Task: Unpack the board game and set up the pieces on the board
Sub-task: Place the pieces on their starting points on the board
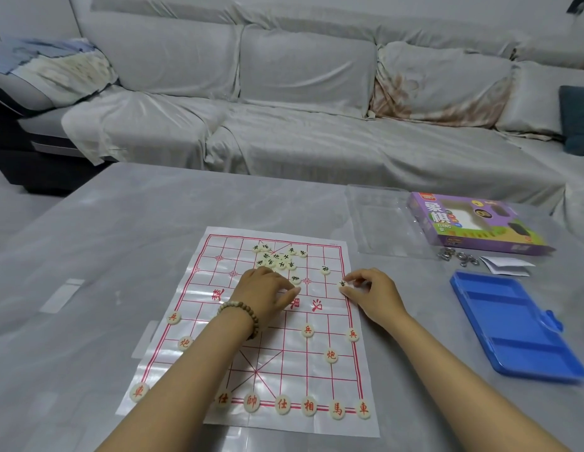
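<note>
Between the two hands, on the far half of the board, the black side is barely begun. The right hand pinches one black piece between thumb and forefinger at the board's right edge line, apparently setting it on its point. Just beyond those fingers a single black cannon already sits apart from the rest. The left hand rests on the board with bent fingers. Whether they grasp anything I cannot tell, though one loose piece lies just past their tips. Farther out from both hands, the remaining black pieces sit in an unsorted heap. On the near side of the fingers, the red pieces look set: back row, two cannons and soldiers stand on their points, though the left forearm hides part of it. To the right of the right hand, on the counter, lie the emptied blue tray, the purple box and a clear plastic cover. Unpacking seems finished, so roughly half the setup remains, namely sorting the heap onto black's points.
</note>
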Tool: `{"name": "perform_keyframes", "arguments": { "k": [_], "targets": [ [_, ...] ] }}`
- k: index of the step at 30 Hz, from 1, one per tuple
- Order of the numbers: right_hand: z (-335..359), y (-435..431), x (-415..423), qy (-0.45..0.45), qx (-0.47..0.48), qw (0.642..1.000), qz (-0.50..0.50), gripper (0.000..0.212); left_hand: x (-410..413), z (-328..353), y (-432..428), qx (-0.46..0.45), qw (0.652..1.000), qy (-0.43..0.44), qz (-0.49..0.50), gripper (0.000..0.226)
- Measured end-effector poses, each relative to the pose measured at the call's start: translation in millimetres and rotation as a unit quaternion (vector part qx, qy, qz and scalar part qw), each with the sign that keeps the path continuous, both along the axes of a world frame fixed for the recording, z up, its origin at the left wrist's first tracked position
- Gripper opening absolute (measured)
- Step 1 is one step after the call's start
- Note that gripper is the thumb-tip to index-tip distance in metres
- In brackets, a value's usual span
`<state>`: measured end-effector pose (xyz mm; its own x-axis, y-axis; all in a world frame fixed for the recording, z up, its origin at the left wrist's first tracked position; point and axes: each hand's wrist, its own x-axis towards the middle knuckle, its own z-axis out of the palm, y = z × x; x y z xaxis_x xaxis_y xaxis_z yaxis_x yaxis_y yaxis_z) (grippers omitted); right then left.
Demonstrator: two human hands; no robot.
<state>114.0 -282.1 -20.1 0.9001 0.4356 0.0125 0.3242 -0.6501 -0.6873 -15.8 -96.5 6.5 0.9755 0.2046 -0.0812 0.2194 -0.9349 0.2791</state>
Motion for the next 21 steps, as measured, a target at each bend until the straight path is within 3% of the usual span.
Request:
{"name": "perform_keyframes", "arguments": {
  "k": [15,18,21],
  "targets": [
    [-2.8,2.0,-1.0,-0.005,0.020,1.000,-0.012,0.016,-0.1,0.4,1.0,-0.004,1.000,-0.011,0.003,0.043],
    [-2.5,2.7,-0.2,0.006,0.022,1.000,-0.016,0.018,-1.1,4.8,-2.0,-0.009,0.999,-0.033,-0.028,0.044],
    [1.6,8.2,1.8,0.003,0.034,0.999,-0.029,0.019,-1.5,6.5,-7.3,0.004,0.997,0.010,-0.076,0.047]
  ]
}}
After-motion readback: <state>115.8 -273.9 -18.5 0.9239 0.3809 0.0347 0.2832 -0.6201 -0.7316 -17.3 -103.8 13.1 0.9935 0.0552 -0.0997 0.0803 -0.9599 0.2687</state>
